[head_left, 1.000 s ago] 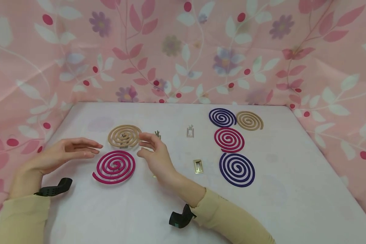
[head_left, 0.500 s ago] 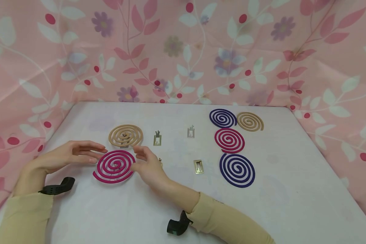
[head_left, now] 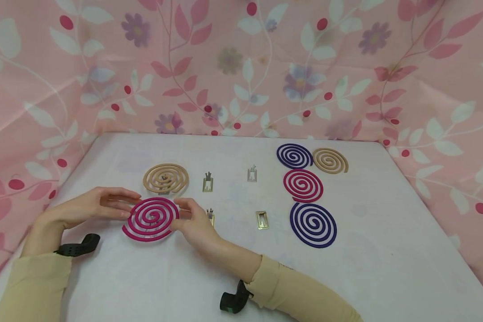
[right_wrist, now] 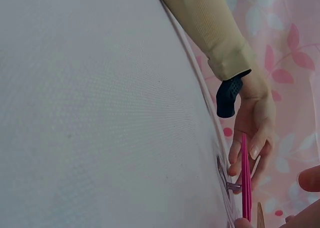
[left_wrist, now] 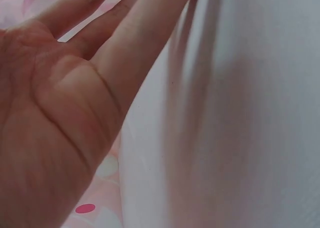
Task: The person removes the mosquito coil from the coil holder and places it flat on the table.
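Observation:
In the head view a magenta mosquito coil (head_left: 153, 218) sits on a small metal stand, raised off the white table. My left hand (head_left: 92, 206) is at its left rim, the fingers nearly straight and the thumb tip beside the outer ring. My right hand (head_left: 197, 226) is at the opposite rim, thumb overlapping the outer ring. Edge-on in the right wrist view, the coil (right_wrist: 245, 183) stands above its metal stand (right_wrist: 231, 185); a right fingertip is at its near edge, another finger apart from it. A tan mosquito coil (head_left: 166, 179) rests on another stand just behind.
Metal stands lie in the middle: two behind (head_left: 208, 182) (head_left: 252, 173), one farther front (head_left: 262, 220), and one partly hidden by my right hand (head_left: 211, 218). To the right lie two purple coils (head_left: 294, 156) (head_left: 313, 225), a magenta coil (head_left: 303, 185) and a tan coil (head_left: 330, 160).
My right hand has come from beside the tan coil toward the front, to the magenta coil's right rim. My left hand has shifted slightly right and forward to its left rim.

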A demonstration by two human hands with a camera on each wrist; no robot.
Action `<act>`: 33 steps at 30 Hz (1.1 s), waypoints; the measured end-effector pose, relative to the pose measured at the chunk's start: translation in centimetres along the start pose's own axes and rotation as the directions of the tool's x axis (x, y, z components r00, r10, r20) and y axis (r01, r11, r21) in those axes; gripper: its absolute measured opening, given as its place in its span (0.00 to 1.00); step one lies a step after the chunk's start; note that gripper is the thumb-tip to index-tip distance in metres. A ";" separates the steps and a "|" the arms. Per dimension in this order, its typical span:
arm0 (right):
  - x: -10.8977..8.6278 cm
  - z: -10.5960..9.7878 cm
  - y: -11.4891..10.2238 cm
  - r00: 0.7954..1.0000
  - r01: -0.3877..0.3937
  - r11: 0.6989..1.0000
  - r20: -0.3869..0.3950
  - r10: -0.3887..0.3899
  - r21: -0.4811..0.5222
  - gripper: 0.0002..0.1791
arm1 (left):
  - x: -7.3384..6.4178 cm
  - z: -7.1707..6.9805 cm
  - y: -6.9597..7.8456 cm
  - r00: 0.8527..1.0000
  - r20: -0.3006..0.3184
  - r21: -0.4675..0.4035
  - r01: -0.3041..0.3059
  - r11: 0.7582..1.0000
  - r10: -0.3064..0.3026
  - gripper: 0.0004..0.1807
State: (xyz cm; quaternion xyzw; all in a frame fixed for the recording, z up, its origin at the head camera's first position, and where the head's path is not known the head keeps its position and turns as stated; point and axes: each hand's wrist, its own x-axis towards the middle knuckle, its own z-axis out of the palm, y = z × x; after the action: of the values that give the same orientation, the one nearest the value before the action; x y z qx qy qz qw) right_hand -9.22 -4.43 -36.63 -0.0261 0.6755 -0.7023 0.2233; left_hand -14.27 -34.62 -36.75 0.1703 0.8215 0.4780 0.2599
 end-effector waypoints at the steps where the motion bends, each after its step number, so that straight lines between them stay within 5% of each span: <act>1: 0.0 0.0 0.0 1.000 -0.006 1.000 0.003 0.006 0.004 0.30 | 0.0 0.0 0.0 1.000 -0.001 0.008 0.006 1.000 -0.006 0.27; 20: 0.8 -0.2 0.7 0.995 -0.099 0.966 0.027 0.095 0.238 0.24 | 0.7 0.2 -0.2 0.998 0.027 0.014 0.048 0.999 -0.048 0.30; 33: 1.0 -0.2 0.8 0.994 -0.105 0.955 0.042 0.097 0.279 0.23 | 0.5 0.1 -0.2 0.999 0.009 0.017 0.038 0.999 -0.038 0.30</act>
State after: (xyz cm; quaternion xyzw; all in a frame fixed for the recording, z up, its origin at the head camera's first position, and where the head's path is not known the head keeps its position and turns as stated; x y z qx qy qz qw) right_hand -10.00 -4.60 -37.73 0.0306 0.5663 -0.7783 0.2696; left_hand -14.60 -34.41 -37.10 0.1593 0.8274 0.4651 0.2714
